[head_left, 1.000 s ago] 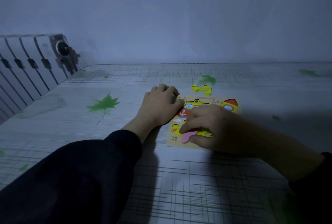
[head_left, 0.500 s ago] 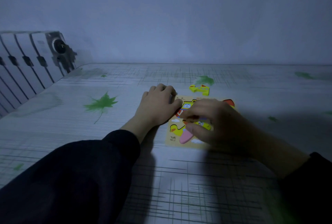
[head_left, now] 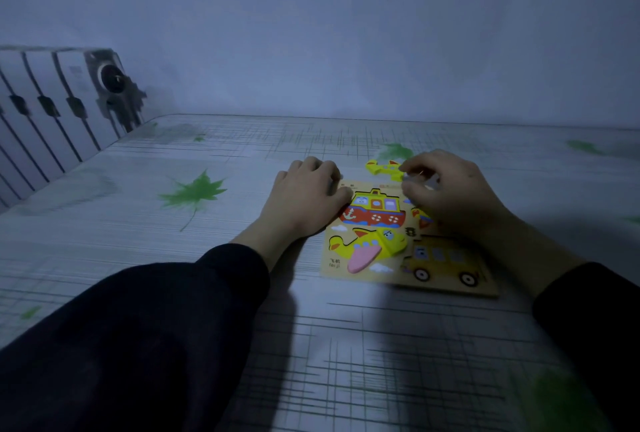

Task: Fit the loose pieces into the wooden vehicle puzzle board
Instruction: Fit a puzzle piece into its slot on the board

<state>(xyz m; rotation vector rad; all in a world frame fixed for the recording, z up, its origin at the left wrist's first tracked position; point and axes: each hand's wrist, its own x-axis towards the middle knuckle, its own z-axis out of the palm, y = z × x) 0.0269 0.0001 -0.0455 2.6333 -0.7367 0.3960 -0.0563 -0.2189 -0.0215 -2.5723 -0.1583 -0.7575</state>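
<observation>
Right hand (head_left: 450,192) has lifted off the plane and moved up-frame, fingers curled at the loose yellow piece (head_left: 385,169) beyond the puzzle board (head_left: 408,279); grip uncertain. Pink wing (head_left: 363,258) now seated in plane. Left hand (head_left: 304,199) rests, fingers curled, on board's left edge, frame centre, on the tabletop (head_left: 173,223).

left hand (head_left: 308,199) lies palm down, fingers curled, dark sleeve at the forearm. right hand (head_left: 446,189) hovers farther right, fingers bent in a loose pinch.
</observation>
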